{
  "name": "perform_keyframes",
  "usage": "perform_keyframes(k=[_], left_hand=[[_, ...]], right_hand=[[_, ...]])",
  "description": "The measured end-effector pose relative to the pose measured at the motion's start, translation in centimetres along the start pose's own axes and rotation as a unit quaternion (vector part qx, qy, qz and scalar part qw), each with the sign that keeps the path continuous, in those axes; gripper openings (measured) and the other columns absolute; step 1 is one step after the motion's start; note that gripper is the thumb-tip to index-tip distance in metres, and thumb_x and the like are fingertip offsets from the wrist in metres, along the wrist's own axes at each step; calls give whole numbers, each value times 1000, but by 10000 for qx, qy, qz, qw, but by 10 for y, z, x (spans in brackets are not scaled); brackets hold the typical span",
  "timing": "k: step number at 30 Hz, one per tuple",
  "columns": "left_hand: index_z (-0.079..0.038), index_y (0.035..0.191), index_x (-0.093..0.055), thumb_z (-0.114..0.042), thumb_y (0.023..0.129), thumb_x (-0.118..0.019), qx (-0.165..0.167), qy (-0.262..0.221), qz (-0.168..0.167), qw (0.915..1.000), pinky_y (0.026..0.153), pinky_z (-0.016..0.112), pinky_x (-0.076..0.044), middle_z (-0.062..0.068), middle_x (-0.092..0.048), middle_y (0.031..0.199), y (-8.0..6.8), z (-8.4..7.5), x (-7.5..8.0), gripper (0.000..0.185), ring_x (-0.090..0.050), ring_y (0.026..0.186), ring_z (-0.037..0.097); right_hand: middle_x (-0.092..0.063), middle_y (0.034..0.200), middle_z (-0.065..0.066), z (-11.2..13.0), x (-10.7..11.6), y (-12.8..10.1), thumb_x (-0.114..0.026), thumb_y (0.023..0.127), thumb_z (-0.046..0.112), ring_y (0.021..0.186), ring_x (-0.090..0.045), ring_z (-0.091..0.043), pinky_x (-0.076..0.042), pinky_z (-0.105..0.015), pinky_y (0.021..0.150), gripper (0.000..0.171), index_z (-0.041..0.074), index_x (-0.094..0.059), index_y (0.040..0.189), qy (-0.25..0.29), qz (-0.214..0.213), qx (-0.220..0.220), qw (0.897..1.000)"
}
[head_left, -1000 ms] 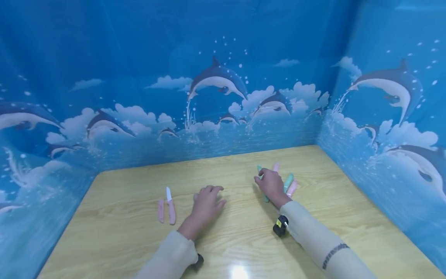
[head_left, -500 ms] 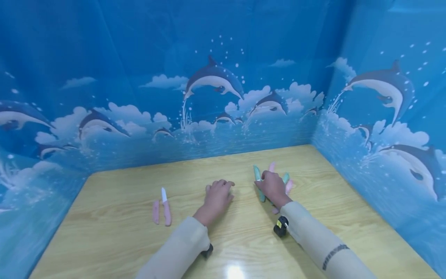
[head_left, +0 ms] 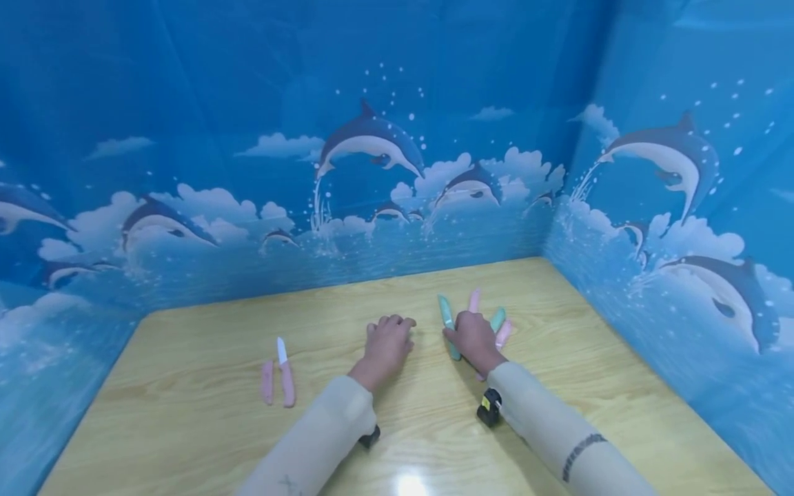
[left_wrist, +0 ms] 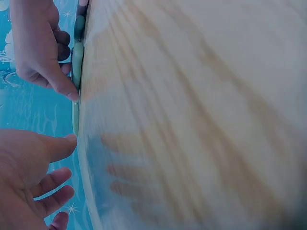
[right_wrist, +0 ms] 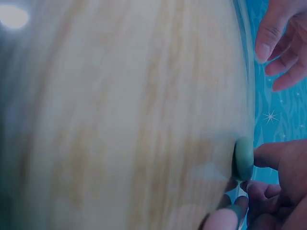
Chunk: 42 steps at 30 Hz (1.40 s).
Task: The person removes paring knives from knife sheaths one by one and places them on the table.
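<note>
My right hand (head_left: 476, 337) is low over a cluster of knives at the right of the table. Its thumb and curled index finger are on either side of the leftmost green sheathed knife (head_left: 445, 310), pinching it. A pink knife (head_left: 474, 300) is partly hidden beneath this hand. Just right of it show a second green knife (head_left: 498, 318) and another pink one (head_left: 504, 333). My left hand (head_left: 386, 348) hovers, palm down and holding nothing, to the left of the cluster. In the left wrist view its fingers (left_wrist: 55, 199) are spread and loosely bent.
A pink knife (head_left: 285, 375) with a bare white blade lies at the left on the wood-grain table (head_left: 217, 413), beside its pink sheath (head_left: 267, 382). A blue dolphin-print curtain (head_left: 248, 172) rises behind the table and along its sides.
My left hand has moved right toward the cluster. The right hand has lowered and closed its thumb and index finger about the green knife. The head view has swung slightly right.
</note>
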<state>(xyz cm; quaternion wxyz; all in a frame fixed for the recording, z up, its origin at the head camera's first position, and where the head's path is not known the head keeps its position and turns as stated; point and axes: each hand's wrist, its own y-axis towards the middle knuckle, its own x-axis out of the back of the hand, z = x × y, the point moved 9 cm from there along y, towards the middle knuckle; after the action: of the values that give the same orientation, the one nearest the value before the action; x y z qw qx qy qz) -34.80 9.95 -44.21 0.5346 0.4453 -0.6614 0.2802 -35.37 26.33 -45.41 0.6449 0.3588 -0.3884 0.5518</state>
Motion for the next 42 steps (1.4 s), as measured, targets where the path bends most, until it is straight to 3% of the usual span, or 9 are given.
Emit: perform_keyframes(k=[9, 18, 23, 28, 34, 39, 42], left_hand=[[-19, 132, -56, -26, 93, -65, -10, 26, 162, 9999, 95, 43, -42, 6, -57, 133, 7, -11, -8, 40, -50, 122, 27], [-18, 133, -56, -25, 92, -67, -83, 253, -187, 9995, 98, 46, -43, 6, -55, 135, 9, -13, -2, 42, -49, 125, 27], [-17, 136, -54, -24, 91, -68, -244, 405, -251, 9986, 99, 46, -42, 8, -52, 139, 7, -12, -1, 47, -45, 128, 29], [-15, 129, -60, -23, 89, -71, -503, 806, -466, 9944, 99, 46, -43, 6, -58, 130, 5, -15, 7, 42, -48, 124, 27], [-14, 115, -68, -14, 91, -68, -727, 1091, -515, 9900, 102, 43, -44, 4, -65, 120, -5, -9, 18, 24, -54, 120, 24], [-13, 101, -72, -14, 87, -72, -1120, 771, -530, 9893, 86, 36, -53, 1, -72, 98, -19, -2, 25, 14, -66, 93, 18], [-11, 100, -73, -18, 87, -73, -1389, 401, -533, 9881, 81, 33, -56, 2, -72, 94, -30, 0, 28, 16, -67, 87, 17]], right_hand=[[-50, 49, 0, -2, -3, 3, -68, 86, 23, 40, -46, -11, -37, -20, 36, 33, 11, -52, 59, 98, 8, -278, 9996], [-46, 48, 2, 16, 1, 0, -70, 85, 23, 43, -41, -11, -33, -23, 39, 35, 12, -50, 58, 170, -177, 54, 9997], [-56, 58, 1, 35, -3, -4, -72, 84, 25, 51, -48, -12, -41, -24, 46, 24, 9, -62, 69, 61, -187, 762, 9969], [-64, 68, -1, 53, -1, -9, -74, 82, 23, 57, -53, -11, -50, -26, 55, 18, 6, -69, 82, -33, -365, 1449, 9888], [-57, 65, 4, 71, -3, -16, -73, 82, 21, 55, -46, -8, -44, -23, 51, 14, 7, -70, 84, 16, -173, 2162, 9762], [-50, 63, 8, 82, -5, -27, -73, 82, 22, 54, -39, -6, -34, -19, 47, 14, 9, -71, 87, -28, 77, 2978, 9546], [-51, 65, 8, 86, -6, -33, -73, 83, 23, 55, -37, -4, -33, -19, 48, 13, 11, -71, 88, -37, 204, 3292, 9440]])
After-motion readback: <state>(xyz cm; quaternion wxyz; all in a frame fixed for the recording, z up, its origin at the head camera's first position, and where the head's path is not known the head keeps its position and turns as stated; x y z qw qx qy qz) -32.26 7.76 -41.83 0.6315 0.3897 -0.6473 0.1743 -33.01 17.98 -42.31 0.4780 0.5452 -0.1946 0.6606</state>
